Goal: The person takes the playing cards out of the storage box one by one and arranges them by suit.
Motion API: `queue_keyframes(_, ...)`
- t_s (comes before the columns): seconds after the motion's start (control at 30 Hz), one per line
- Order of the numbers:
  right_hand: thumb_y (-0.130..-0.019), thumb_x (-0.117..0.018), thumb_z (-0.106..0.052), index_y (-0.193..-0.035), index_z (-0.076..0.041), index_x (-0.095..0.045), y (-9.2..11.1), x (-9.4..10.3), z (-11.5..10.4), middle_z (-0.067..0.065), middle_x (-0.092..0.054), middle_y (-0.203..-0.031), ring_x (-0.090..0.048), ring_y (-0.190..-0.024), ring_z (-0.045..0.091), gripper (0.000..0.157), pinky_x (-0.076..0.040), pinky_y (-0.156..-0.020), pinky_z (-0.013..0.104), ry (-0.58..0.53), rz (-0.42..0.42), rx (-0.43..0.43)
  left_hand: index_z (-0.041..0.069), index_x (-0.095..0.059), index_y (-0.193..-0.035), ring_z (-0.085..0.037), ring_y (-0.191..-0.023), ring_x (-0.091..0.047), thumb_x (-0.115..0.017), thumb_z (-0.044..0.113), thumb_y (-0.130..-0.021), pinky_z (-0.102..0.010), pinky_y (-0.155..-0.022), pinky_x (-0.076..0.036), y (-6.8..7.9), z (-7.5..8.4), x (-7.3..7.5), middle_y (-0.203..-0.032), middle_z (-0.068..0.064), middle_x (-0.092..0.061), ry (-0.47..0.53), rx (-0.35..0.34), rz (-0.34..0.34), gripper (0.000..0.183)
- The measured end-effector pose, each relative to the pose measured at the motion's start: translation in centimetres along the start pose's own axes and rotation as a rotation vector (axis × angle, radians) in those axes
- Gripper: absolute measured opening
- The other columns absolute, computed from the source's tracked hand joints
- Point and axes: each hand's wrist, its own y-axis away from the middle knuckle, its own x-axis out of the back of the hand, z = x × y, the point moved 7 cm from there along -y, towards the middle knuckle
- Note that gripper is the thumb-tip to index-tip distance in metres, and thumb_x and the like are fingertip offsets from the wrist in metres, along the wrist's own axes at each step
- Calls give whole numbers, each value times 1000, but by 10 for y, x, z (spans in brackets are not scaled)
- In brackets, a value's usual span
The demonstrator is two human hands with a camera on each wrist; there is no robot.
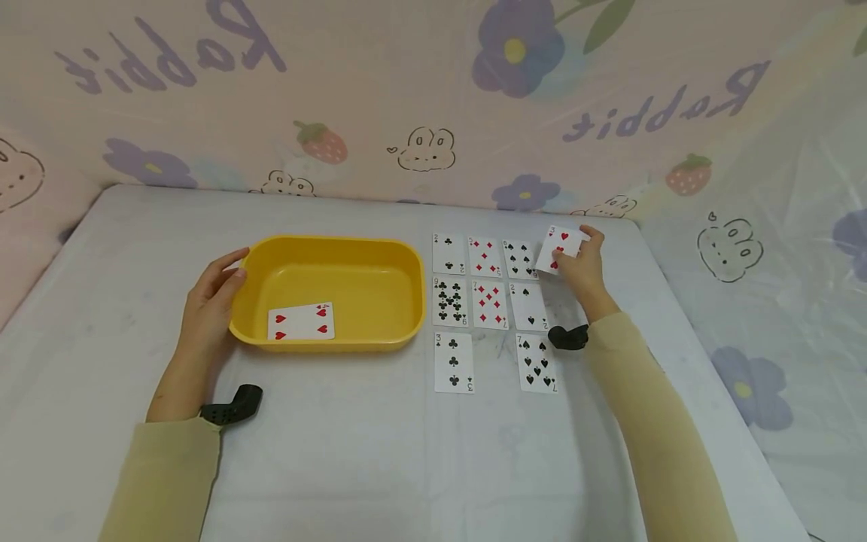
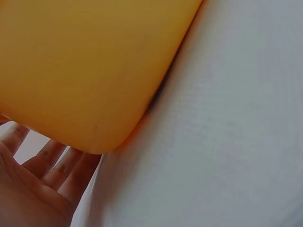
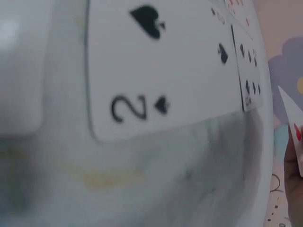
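Note:
A three of hearts (image 1: pixel 561 248) is pinched between thumb and fingers of my right hand (image 1: pixel 584 263), tilted up beside the six of spades (image 1: pixel 520 258). In the right wrist view only part of that card shows at the right edge, past the two of spades (image 3: pixel 165 61). At the left end of a yellow tub (image 1: pixel 328 346), my left hand (image 1: pixel 206 309) touches its side. The left wrist view shows fairly straight fingers (image 2: pixel 78 177) against the tub's outer wall (image 2: pixel 80 75). Inside the tub a four of hearts (image 1: pixel 301 322) lies face up near the front wall.
Face-up cards lie in rows right of the tub: two of clubs (image 1: pixel 448 254), five of diamonds (image 1: pixel 485 258), nine of clubs (image 1: pixel 450 302), seven of diamonds (image 1: pixel 490 305), three of clubs (image 1: pixel 454 363) and seven of spades (image 1: pixel 537 364). A patterned curtain (image 1: pixel 366 90) hangs behind the white-covered table (image 1: pixel 352 452).

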Motion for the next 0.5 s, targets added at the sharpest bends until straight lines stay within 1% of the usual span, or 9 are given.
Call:
queue_keyframes(0.07, -94, -53, -7, -148, -13, -6, -2, 3, 5, 21, -46, -135, -52, -94, 13, 72, -43, -77, 19, -5, 11, -16, 41, -42, -142, -11, -115, -41, -41, 47, -100, -7, -89, -44, 0, 0, 0, -140, -6, -41, 9, 0, -1, 43)
queue_keyframes(0.1, -94, -53, -8, -148, -13, -7, -2, 4, 7, 21, -46, -135, -51, -92, 12, 71, -42, -76, 18, 6, 17, -26, 41, -43, -142, -11, -115, -41, -41, 47, -100, -6, -87, -44, 0, 0, 0, -139, -5, -41, 15, 0, 0, 43)
queue_keyframes(0.17, -94, -54, -9, -150, -13, -10, -4, 6, 11, 20, -45, -136, -48, -91, 11, 71, -41, -74, 18, 34, 34, -41, 40, -43, -142, -11, -114, -41, -42, 46, -100, -4, -84, -43, 0, 0, -1, -136, -3, -42, 29, 0, 2, 42)
queue_keyframes(0.23, -94, -54, -10, -152, -13, -14, -5, 8, 13, 20, -44, -135, -47, -95, 14, 71, -41, -75, 20, 72, 51, -48, 40, -44, -141, -11, -113, -42, -42, 45, -100, -2, -81, -43, 0, 0, -1, -134, -2, -43, 37, 1, 5, 42)
queue_keyframes(0.3, -94, -54, -9, -153, -13, -16, -6, 9, 15, 21, -43, -136, -46, -103, 18, 70, -43, -80, 23, 102, 64, -55, 39, -45, -141, -11, -112, -42, -43, 45, -100, -2, -80, -43, 0, 0, -1, -132, 0, -44, 42, 3, 5, 42)
queue_keyframes(0.37, -94, -52, -5, -154, -12, -16, -8, 9, 17, 23, -41, -138, -46, -112, 25, 70, -45, -89, 30, 121, 60, -56, 40, -45, -141, -11, -112, -42, -43, 45, -99, -2, -79, -43, 0, 0, -1, -131, 1, -44, 43, 5, 4, 42)
queue_keyframes(0.43, -93, -49, -3, -155, -11, -14, -8, 8, 19, 25, -36, -143, -42, -122, 31, 71, -43, -99, 39, 138, 33, -63, 39, -45, -141, -11, -111, -42, -43, 45, -99, -2, -79, -43, -1, -1, 0, -130, 1, -44, 48, 3, 5, 42)
queue_keyframes(0.5, -92, -45, -1, -155, -9, -11, -9, 6, 20, 27, -32, -147, -39, -128, 35, 71, -39, -106, 45, 151, 4, -67, 39, -45, -141, -11, -111, -42, -43, 45, -99, -2, -78, -43, -1, -1, 0, -129, 2, -45, 53, -1, 6, 42)
